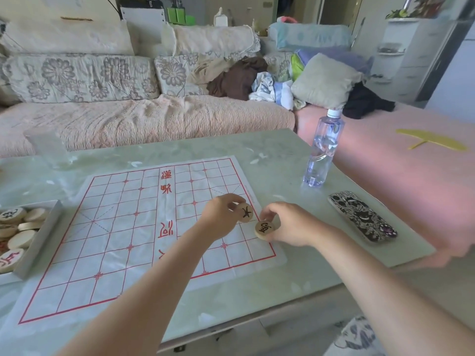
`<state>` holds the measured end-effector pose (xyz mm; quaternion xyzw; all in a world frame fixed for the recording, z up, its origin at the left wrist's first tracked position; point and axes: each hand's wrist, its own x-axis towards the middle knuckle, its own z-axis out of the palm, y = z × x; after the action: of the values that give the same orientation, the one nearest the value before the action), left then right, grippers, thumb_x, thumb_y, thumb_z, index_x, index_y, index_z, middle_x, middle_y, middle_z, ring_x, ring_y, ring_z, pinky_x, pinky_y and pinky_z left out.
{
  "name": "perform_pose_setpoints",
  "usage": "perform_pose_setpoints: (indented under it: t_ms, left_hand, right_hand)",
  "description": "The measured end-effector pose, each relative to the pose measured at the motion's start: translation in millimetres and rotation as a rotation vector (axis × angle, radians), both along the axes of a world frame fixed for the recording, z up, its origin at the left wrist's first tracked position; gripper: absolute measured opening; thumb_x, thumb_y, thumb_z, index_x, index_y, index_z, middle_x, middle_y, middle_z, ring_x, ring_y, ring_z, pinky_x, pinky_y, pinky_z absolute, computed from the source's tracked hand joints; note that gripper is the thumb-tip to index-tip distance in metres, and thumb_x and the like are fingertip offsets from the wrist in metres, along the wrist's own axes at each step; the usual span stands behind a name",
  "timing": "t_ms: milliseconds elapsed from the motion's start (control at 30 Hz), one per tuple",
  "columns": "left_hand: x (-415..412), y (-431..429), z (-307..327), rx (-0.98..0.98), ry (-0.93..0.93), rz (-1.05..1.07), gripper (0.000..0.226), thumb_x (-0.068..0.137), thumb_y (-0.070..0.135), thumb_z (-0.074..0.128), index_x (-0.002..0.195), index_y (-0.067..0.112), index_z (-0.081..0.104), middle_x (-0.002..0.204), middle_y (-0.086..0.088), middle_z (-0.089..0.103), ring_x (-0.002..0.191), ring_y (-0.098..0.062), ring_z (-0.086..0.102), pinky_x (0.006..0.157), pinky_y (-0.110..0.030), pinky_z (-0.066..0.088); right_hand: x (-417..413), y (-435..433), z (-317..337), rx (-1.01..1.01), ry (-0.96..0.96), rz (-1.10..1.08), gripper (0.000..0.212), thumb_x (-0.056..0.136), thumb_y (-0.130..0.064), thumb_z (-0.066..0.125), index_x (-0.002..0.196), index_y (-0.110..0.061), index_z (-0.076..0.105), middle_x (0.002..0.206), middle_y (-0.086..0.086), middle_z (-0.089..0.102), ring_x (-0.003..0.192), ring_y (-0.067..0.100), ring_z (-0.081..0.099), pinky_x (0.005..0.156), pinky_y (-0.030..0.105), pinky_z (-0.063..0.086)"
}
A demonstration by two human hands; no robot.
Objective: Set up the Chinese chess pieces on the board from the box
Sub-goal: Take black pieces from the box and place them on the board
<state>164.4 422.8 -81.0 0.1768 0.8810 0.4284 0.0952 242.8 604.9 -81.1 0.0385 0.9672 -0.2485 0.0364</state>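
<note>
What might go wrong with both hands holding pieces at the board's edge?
The left hand and right hand hold the left piece and right piece tilted near the board's right edge; a loose grip could let one roll off the table. The thin creased board could shift under a dragged forearm. The water bottle nearby could get knocked over.

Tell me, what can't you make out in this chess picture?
Head view:
- box: cut off by the left edge, so the piece count is unknown.
- right-hand piece: the right hand hides whether it touches the board.
- left-hand piece: the left hand may hide a second piece behind it.
</note>
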Motion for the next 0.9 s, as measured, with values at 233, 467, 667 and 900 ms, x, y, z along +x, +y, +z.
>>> perform_pose_setpoints:
  t_ms: [233,467,667,900]
  left_hand:
    - [15.3,-1.5,-2.9,0.083,-0.104,0.007,0.021,0.089,0.037,0.061,0.104,0.021,0.059,0.086,0.006,0.067,0.067,-0.016,0.059,0.051,-0.025,0.043]
    - [27.2,3.0,0.7,0.301,-0.311,0.022,0.029,0.078,0.036,0.076,0.096,0.015,0.068,0.076,0.002,0.073,0.062,-0.009,0.063,0.063,-0.022,0.051]
    - [40.3,6.9,-1.0,0.184,-0.143,-0.073,0.019,0.094,0.023,0.054,0.102,0.017,0.07,0.096,0.006,0.068,0.084,-0.01,0.061,0.077,-0.025,0.05]
    - [36.7,12.0,-25.7,-0.245,0.309,-0.296,0.024,0.096,0.027,0.053,0.117,0.03,0.064,0.116,0.003,0.055,0.113,-0.017,0.041,0.092,-0.023,0.035]
  right_hand:
    - [8.5,-5.0,-3.7,-0.005,0.033,-0.013,0.048,0.071,-0.046,0.079,0.114,-0.037,0.058,0.111,-0.015,0.054,0.099,0.006,0.057,0.087,0.03,0.048]
    - [15.4,-21.9,15.0,-0.218,0.257,-0.021,0.036,0.065,-0.034,0.089,0.086,-0.034,0.06,0.098,-0.016,0.056,0.063,0.0,0.053,0.062,0.022,0.04]
    - [32.0,-10.0,11.6,-0.166,0.252,-0.063,0.034,0.065,-0.041,0.087,0.08,-0.033,0.059,0.089,-0.024,0.054,0.061,0.007,0.053,0.059,0.026,0.04]
    - [59.6,-7.6,6.3,-0.029,0.048,-0.065,0.03,0.069,-0.045,0.085,0.081,-0.031,0.061,0.078,-0.019,0.056,0.062,-0.008,0.05,0.054,0.019,0.031]
